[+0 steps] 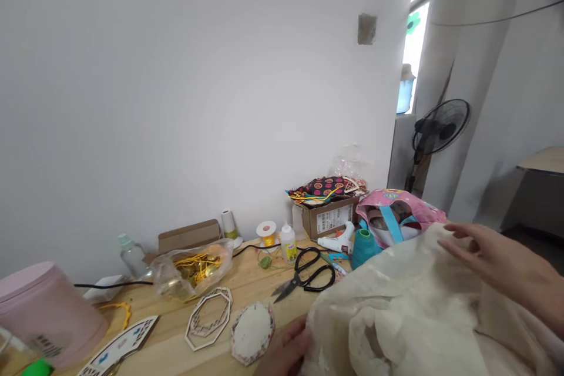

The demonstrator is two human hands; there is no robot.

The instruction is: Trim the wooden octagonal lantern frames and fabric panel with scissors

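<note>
A large bundle of cream-white fabric (414, 311) lies heaped on the right part of the wooden table (247, 288). My right hand (506, 267) rests on its upper right side with the fingers stretched out flat. My left hand (286, 352) is at the fabric's lower left edge; its fingers curl at the cloth and are partly hidden under it. An octagonal fabric-covered piece (252, 332) lies just left of that hand.
Black scissors (304, 276), a white glue gun (337, 241), a teal thread cone (363, 247), a glue bottle (288, 242), a cardboard box (328, 217) with patterned cloth, a pink bag (396, 208), wooden octagon frames (209, 317), a bag of gold cord (194, 270), a pink tub (44, 311). A fan (438, 129) stands behind.
</note>
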